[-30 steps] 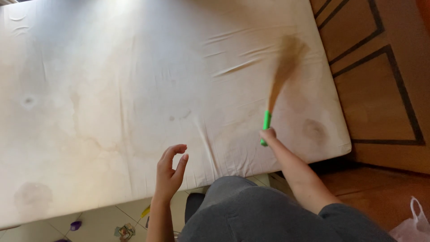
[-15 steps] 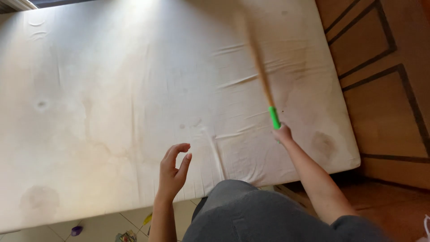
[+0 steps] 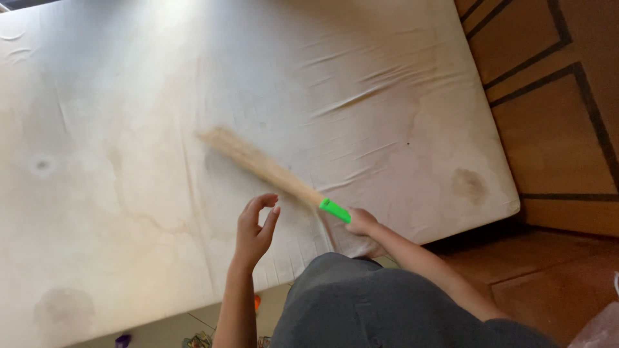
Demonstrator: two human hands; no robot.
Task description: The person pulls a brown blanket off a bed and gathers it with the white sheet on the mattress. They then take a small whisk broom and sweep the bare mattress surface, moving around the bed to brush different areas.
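From my feed the straw broom [image 3: 258,161] is motion-blurred, can't make out its bristles. My right hand [image 3: 360,221] hides the handle's end. The bed [image 3: 129,96] runs off the top and left edges.

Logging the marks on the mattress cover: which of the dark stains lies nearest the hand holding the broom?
The brown round stain near the mattress's right edge, just beyond the right hand. The other dark stains lie on the far left side.

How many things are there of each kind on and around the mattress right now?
Hand brooms: 1, gripped in the right hand
Mattresses: 1
Hands: 2, the left hand empty
Small items on floor: about 3, partly hidden
Total: about 7
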